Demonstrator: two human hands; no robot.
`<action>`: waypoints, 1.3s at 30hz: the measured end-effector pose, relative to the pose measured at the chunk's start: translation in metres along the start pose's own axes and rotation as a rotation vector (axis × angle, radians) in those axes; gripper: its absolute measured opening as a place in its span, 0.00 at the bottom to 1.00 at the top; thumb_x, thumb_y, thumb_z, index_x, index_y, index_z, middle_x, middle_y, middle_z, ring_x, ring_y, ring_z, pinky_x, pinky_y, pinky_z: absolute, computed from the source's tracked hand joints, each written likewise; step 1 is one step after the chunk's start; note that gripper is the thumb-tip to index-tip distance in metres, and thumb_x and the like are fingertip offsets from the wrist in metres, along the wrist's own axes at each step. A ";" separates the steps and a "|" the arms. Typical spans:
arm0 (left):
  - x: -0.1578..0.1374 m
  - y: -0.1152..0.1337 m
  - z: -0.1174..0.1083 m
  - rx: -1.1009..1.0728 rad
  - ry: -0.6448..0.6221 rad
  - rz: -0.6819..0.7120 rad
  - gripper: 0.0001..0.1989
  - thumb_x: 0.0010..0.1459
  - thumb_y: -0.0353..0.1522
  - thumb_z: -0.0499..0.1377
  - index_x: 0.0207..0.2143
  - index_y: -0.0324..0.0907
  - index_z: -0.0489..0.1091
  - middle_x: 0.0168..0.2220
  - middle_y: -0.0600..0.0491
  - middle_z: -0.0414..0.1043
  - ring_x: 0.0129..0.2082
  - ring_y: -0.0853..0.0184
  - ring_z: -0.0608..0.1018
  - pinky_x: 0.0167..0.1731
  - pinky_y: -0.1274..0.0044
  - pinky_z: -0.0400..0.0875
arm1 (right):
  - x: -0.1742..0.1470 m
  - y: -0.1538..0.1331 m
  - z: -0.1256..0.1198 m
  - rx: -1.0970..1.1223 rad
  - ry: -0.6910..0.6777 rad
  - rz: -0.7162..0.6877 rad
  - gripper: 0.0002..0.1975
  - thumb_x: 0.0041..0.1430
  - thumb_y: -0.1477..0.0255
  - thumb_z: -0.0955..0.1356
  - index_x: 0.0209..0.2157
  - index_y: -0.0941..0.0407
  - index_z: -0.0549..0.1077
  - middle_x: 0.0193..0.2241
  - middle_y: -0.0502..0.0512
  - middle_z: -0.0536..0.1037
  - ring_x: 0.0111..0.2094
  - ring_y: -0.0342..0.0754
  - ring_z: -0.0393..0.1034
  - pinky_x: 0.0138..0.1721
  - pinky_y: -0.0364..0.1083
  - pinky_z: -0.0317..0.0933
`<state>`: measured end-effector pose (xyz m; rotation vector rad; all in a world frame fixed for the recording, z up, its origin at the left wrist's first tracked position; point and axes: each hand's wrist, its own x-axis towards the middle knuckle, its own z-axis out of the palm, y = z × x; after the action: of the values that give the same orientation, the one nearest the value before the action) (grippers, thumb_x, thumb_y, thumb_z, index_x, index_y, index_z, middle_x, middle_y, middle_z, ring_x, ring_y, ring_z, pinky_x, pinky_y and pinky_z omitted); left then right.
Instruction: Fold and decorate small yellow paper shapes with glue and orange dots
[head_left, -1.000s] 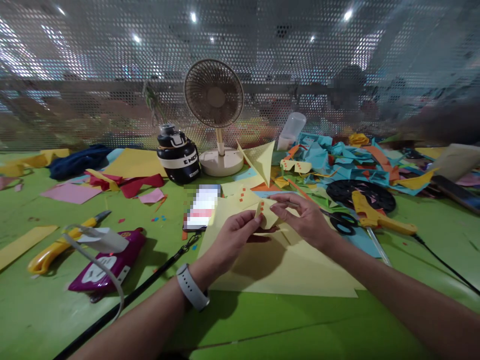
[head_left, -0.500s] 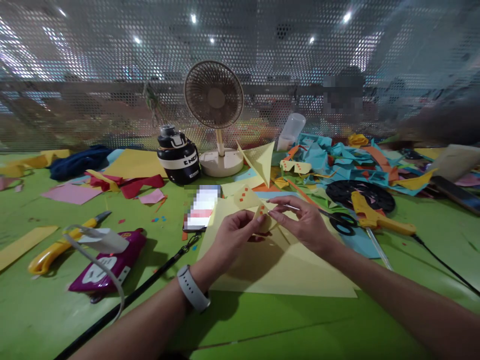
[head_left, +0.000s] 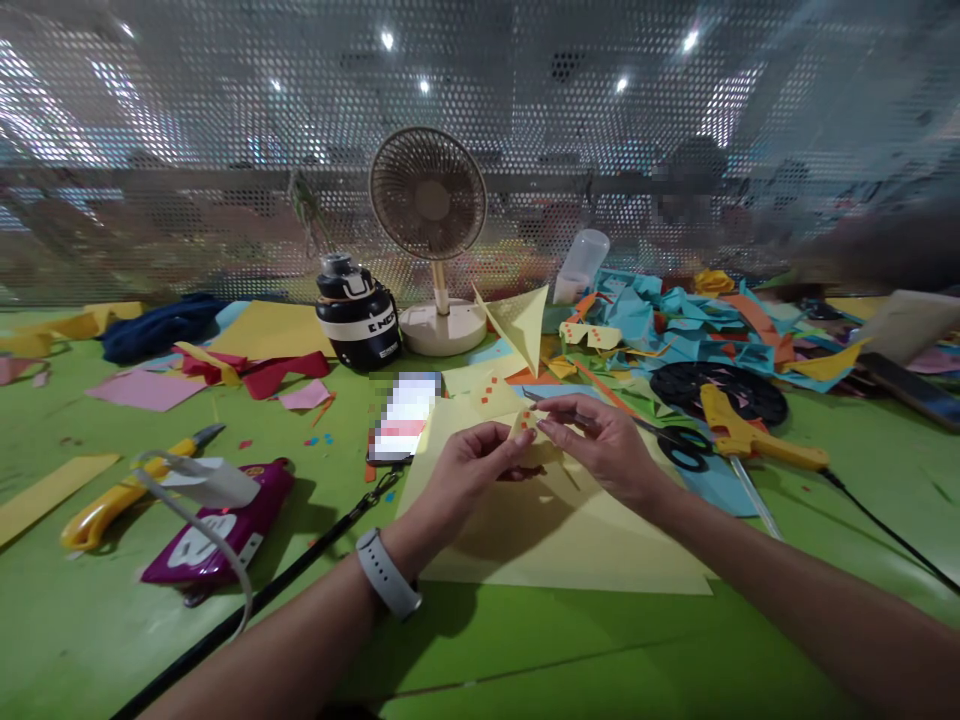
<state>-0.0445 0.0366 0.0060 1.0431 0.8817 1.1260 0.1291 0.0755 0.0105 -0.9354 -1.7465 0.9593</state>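
Between the thumb and fingers of my left hand (head_left: 474,462) is a small yellow paper piece with orange squares (head_left: 523,420), tilted up toward me. My right hand (head_left: 600,440) is closed, its thumb and fingertips at the right edge of that piece. A slim metal tool, like tweezers (head_left: 529,395), pokes out leftward from the right fingers; most of it is hidden. Just behind, another yellow piece with orange squares (head_left: 489,392) lies on the large pale yellow sheet (head_left: 555,550) under both hands.
Left of the sheet lie a phone (head_left: 405,420), a purple power bank (head_left: 210,530) with a white plug, and a yellow utility knife (head_left: 135,490). Black scissors (head_left: 684,446) and a yellow glue gun (head_left: 757,435) are at right. Behind stand a fan (head_left: 442,325) and bottle (head_left: 360,325).
The metal tool's tip has swung out left past my right fingertips, above the paper piece. My left hand keeps its hold, nearly still.
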 end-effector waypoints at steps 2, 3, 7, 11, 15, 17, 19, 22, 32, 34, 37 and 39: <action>0.000 0.001 -0.001 0.002 -0.016 -0.006 0.11 0.53 0.39 0.64 0.31 0.40 0.75 0.30 0.53 0.74 0.29 0.70 0.76 0.37 0.75 0.71 | 0.001 0.000 -0.001 0.009 0.020 0.006 0.11 0.55 0.67 0.69 0.39 0.55 0.76 0.38 0.54 0.78 0.37 0.46 0.72 0.43 0.49 0.66; -0.001 0.001 -0.001 0.008 -0.013 -0.006 0.11 0.54 0.39 0.64 0.32 0.40 0.75 0.30 0.53 0.74 0.29 0.70 0.77 0.38 0.74 0.71 | 0.001 0.001 -0.001 0.014 0.028 0.009 0.10 0.55 0.67 0.70 0.39 0.55 0.76 0.37 0.55 0.78 0.37 0.46 0.72 0.42 0.48 0.66; 0.000 0.000 -0.002 0.020 0.022 -0.001 0.11 0.54 0.39 0.64 0.33 0.39 0.74 0.30 0.52 0.75 0.29 0.68 0.78 0.37 0.75 0.72 | 0.001 0.000 -0.001 -0.002 0.035 -0.005 0.10 0.55 0.68 0.69 0.38 0.56 0.76 0.37 0.55 0.79 0.37 0.46 0.72 0.42 0.47 0.66; 0.001 -0.001 -0.002 -0.046 0.046 0.001 0.13 0.51 0.38 0.66 0.34 0.39 0.72 0.28 0.55 0.74 0.29 0.66 0.80 0.36 0.74 0.73 | 0.002 0.000 -0.002 -0.028 0.049 -0.018 0.10 0.54 0.68 0.69 0.38 0.56 0.76 0.37 0.55 0.79 0.39 0.47 0.72 0.42 0.47 0.65; 0.001 -0.002 -0.001 -0.063 0.052 -0.010 0.14 0.52 0.39 0.65 0.37 0.40 0.70 0.29 0.55 0.75 0.28 0.67 0.80 0.35 0.74 0.74 | 0.002 0.000 -0.002 -0.034 0.059 -0.022 0.10 0.54 0.69 0.69 0.38 0.57 0.76 0.36 0.55 0.79 0.38 0.47 0.72 0.41 0.48 0.66; 0.002 -0.002 -0.001 -0.035 0.036 -0.010 0.13 0.52 0.39 0.65 0.35 0.39 0.70 0.29 0.55 0.75 0.29 0.67 0.80 0.35 0.74 0.74 | 0.002 0.000 -0.002 -0.038 0.055 -0.030 0.09 0.54 0.69 0.69 0.38 0.57 0.75 0.36 0.55 0.79 0.38 0.47 0.72 0.41 0.48 0.66; 0.002 -0.003 -0.001 -0.008 0.023 0.001 0.13 0.51 0.40 0.65 0.31 0.39 0.70 0.28 0.56 0.73 0.29 0.67 0.80 0.35 0.74 0.74 | 0.001 -0.001 -0.002 -0.045 0.049 -0.036 0.09 0.54 0.69 0.69 0.37 0.56 0.76 0.36 0.54 0.79 0.38 0.47 0.72 0.40 0.47 0.66; 0.004 -0.004 -0.002 0.026 0.008 0.018 0.15 0.51 0.42 0.65 0.29 0.39 0.69 0.27 0.57 0.71 0.28 0.68 0.79 0.34 0.74 0.74 | 0.001 -0.001 0.000 -0.049 0.041 -0.023 0.09 0.54 0.70 0.69 0.37 0.56 0.76 0.36 0.55 0.79 0.37 0.46 0.72 0.40 0.47 0.67; 0.004 -0.002 -0.002 0.080 0.032 0.050 0.14 0.53 0.42 0.63 0.30 0.39 0.69 0.27 0.56 0.70 0.29 0.68 0.78 0.36 0.75 0.73 | 0.018 -0.027 -0.021 -0.045 0.105 -0.101 0.10 0.56 0.69 0.68 0.39 0.58 0.75 0.32 0.54 0.80 0.34 0.46 0.75 0.40 0.47 0.69; 0.003 -0.001 -0.002 0.078 0.055 0.056 0.15 0.53 0.42 0.62 0.31 0.39 0.70 0.28 0.55 0.70 0.31 0.66 0.79 0.35 0.74 0.74 | 0.022 -0.041 -0.031 -0.101 0.126 -0.164 0.09 0.56 0.71 0.68 0.38 0.58 0.76 0.31 0.53 0.80 0.33 0.46 0.75 0.39 0.47 0.69; 0.003 0.000 -0.001 0.064 0.085 0.062 0.15 0.54 0.43 0.61 0.32 0.39 0.69 0.27 0.55 0.70 0.32 0.64 0.80 0.34 0.74 0.75 | 0.025 -0.066 -0.045 -0.223 0.189 -0.308 0.07 0.56 0.73 0.68 0.37 0.57 0.77 0.30 0.52 0.80 0.33 0.45 0.75 0.39 0.45 0.69; 0.003 0.000 0.000 0.065 0.086 0.061 0.15 0.54 0.44 0.61 0.30 0.39 0.68 0.26 0.56 0.69 0.32 0.64 0.80 0.32 0.74 0.75 | 0.024 -0.083 -0.053 -0.290 0.285 -0.417 0.07 0.56 0.74 0.69 0.37 0.55 0.77 0.30 0.50 0.80 0.32 0.44 0.75 0.38 0.45 0.70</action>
<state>-0.0436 0.0392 0.0056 1.0877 0.9656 1.2079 0.1565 0.0734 0.1082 -0.7942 -1.7627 0.2937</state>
